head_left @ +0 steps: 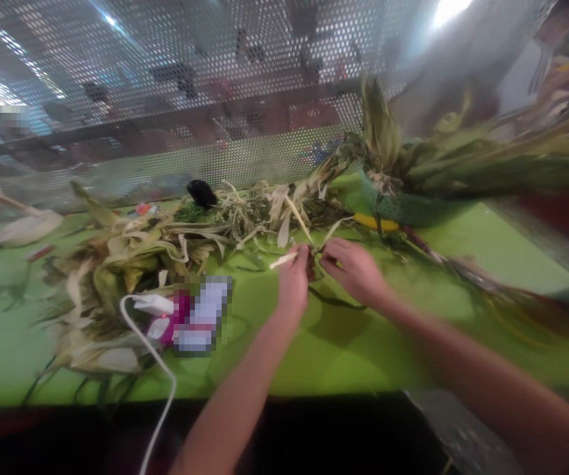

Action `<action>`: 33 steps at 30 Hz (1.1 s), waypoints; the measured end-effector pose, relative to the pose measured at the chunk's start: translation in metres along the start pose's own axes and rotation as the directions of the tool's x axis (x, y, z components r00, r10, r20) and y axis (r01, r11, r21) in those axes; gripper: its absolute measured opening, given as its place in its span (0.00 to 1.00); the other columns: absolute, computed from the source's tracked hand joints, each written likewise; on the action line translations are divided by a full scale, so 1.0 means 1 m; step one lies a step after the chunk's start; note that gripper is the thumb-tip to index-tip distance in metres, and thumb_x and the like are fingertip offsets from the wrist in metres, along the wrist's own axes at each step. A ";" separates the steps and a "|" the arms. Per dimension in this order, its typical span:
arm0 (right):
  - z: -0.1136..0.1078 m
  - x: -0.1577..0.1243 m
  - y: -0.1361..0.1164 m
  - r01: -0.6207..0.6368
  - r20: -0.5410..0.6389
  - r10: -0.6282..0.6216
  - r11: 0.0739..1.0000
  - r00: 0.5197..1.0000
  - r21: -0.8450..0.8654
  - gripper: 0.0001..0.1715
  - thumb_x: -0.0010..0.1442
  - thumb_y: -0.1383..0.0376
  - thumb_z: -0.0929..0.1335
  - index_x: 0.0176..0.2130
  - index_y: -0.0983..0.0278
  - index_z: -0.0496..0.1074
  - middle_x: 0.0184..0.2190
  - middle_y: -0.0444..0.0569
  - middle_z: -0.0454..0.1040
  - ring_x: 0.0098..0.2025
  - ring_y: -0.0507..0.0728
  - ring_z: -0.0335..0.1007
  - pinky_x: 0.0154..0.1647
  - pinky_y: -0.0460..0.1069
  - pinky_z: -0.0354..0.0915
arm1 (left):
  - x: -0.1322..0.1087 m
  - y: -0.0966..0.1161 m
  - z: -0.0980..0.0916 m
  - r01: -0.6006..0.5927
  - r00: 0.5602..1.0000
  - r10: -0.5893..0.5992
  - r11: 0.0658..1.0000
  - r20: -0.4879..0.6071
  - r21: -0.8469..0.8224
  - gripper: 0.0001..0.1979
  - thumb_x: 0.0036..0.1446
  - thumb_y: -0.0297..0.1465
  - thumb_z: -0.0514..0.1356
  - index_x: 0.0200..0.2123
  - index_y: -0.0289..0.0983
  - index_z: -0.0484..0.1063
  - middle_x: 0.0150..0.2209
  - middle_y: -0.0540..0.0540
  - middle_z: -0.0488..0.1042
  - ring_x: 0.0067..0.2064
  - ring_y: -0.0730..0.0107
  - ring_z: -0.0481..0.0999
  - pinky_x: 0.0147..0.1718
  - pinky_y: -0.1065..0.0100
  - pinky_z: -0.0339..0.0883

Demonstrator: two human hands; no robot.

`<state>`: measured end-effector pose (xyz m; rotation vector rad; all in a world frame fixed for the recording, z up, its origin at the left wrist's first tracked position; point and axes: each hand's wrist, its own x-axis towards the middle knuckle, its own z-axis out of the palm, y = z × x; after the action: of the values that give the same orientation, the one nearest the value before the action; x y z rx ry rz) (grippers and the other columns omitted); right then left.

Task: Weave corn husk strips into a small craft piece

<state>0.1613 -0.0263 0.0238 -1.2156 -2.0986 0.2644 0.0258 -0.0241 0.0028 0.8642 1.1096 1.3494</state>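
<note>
My left hand and my right hand meet over a bright green table, close together. Both are closed in a pinch on thin strips of dried leaf. A pale strip sticks out to the left of my left hand. A dark green strip trails on the table below my hands. The picture is blurred by motion, so the exact grip is unclear.
A heap of dried husks and leaves lies to the left and along the back. Long green leaves pile at the right. A white cable and a pink-white packet lie front left. A perforated metal screen stands behind.
</note>
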 end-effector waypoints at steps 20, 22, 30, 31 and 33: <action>0.012 0.003 0.005 -0.418 0.248 0.425 0.373 0.871 0.828 0.19 0.51 0.53 0.72 0.34 0.63 0.66 0.27 0.41 0.68 0.26 0.50 0.65 0.26 0.47 0.64 | 0.005 0.001 -0.003 -0.066 0.967 0.058 0.998 0.248 0.023 0.19 0.51 0.45 0.64 0.40 0.37 0.73 0.33 0.47 0.76 0.31 0.70 0.73 0.32 0.67 0.66; 0.011 0.003 0.007 -0.420 0.212 0.457 0.420 0.864 0.805 0.17 0.52 0.54 0.72 0.34 0.63 0.66 0.27 0.40 0.67 0.23 0.47 0.59 0.22 0.45 0.57 | 0.009 0.008 -0.009 -0.034 0.965 0.032 0.999 0.260 0.003 0.20 0.51 0.45 0.63 0.40 0.36 0.73 0.35 0.45 0.77 0.34 0.67 0.75 0.37 0.64 0.68; -0.007 0.006 0.007 -0.406 0.089 0.469 0.638 0.879 0.654 0.09 0.51 0.60 0.72 0.30 0.64 0.71 0.26 0.43 0.70 0.27 0.50 0.60 0.26 0.47 0.56 | 0.020 0.038 -0.039 -0.406 0.907 0.419 0.898 -0.046 0.172 0.15 0.53 0.37 0.63 0.44 0.39 0.73 0.42 0.45 0.75 0.45 0.67 0.73 0.48 0.65 0.64; -0.008 0.006 0.007 -0.409 0.085 0.472 0.644 0.878 0.647 0.09 0.51 0.60 0.72 0.30 0.63 0.72 0.26 0.44 0.70 0.26 0.50 0.60 0.26 0.47 0.56 | 0.018 0.037 -0.037 -0.367 0.930 0.366 0.906 0.045 0.214 0.15 0.53 0.36 0.63 0.43 0.38 0.73 0.42 0.44 0.75 0.45 0.66 0.73 0.48 0.64 0.65; -0.008 0.005 0.005 -0.408 0.074 0.480 0.643 0.874 0.648 0.11 0.51 0.58 0.72 0.31 0.63 0.73 0.26 0.44 0.71 0.25 0.50 0.59 0.23 0.47 0.55 | 0.013 0.033 -0.031 -0.294 0.950 0.250 0.920 0.189 0.259 0.14 0.53 0.34 0.63 0.43 0.37 0.72 0.42 0.43 0.75 0.44 0.65 0.73 0.47 0.62 0.65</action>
<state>0.1687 -0.0205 0.0296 -1.2364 -1.3682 1.0433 -0.0150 -0.0128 0.0236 1.3541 1.1080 1.3394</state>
